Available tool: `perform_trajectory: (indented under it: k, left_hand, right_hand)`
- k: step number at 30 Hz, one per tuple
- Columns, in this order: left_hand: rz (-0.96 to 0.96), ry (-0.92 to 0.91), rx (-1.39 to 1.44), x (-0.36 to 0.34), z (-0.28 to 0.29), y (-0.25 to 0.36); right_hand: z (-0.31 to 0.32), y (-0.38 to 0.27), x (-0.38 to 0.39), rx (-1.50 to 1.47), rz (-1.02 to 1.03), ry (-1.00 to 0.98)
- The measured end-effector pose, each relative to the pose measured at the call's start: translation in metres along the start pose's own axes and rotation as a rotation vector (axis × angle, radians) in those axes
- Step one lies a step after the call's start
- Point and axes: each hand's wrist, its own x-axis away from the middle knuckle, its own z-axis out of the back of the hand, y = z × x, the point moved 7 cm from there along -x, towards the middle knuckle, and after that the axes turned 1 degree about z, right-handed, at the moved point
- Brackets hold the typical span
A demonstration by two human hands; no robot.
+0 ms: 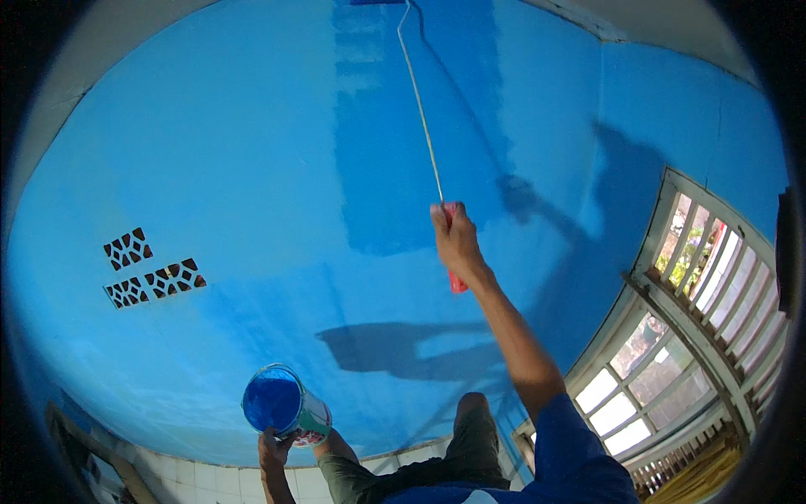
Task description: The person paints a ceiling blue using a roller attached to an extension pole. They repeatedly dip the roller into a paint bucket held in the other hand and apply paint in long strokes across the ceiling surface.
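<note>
My right hand (458,244) is wrapped round the red handle of a paint roller, its arm stretched up toward the wall. The roller's long thin metal rod (422,113) runs upward to a blue roller head (377,2), partly cut off at the top edge of the picture. Around and below the head, a patch of darker blue paint (411,185) covers part of the light blue wall (243,168). Low on the left, my left hand (275,449) grips a paint bucket (316,417) near its lower side. Blue paint (272,405) shows inside its tilted mouth.
Patterned vent openings (175,278) pierce the wall at left. A barred window (672,336) stands at right, with a yellow cloth-like thing (697,475) below it. White tiles (214,480) line the bottom. A dark framed object (92,458) sits at lower left.
</note>
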Motion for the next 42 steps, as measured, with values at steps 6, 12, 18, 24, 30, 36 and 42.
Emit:
perform_trajectory:
  k: [6, 12, 18, 24, 30, 36, 42]
  left_hand:
    - [-0.005, 0.095, -0.09, -0.004, 0.009, 0.02]
    - [0.097, 0.002, 0.017, -0.015, 0.01, 0.028]
    - [0.203, -0.042, 0.055, -0.023, 0.008, 0.033]
    - [0.074, 0.048, -0.077, -0.012, 0.008, 0.024]
    - [0.133, 0.012, 0.025, 0.0, -0.009, -0.012]
    - [0.225, -0.095, 0.039, -0.002, -0.014, -0.015]
    - [0.044, 0.034, 0.12, -0.002, -0.014, -0.008]
  right_hand:
    - [-0.009, -0.015, -0.04, -0.038, -0.012, 0.015]
    - [-0.018, 0.014, 0.034, -0.004, -0.066, -0.01]
    - [-0.008, -0.017, -0.021, -0.051, 0.026, 0.035]
    - [-0.032, -0.023, -0.026, -0.068, -0.011, 0.013]
    - [-0.037, -0.016, 0.011, -0.064, 0.005, -0.003]
    - [-0.033, -0.041, -0.041, -0.079, 0.052, 0.016]
    - [-0.034, -0.007, 0.016, -0.016, -0.03, 0.003]
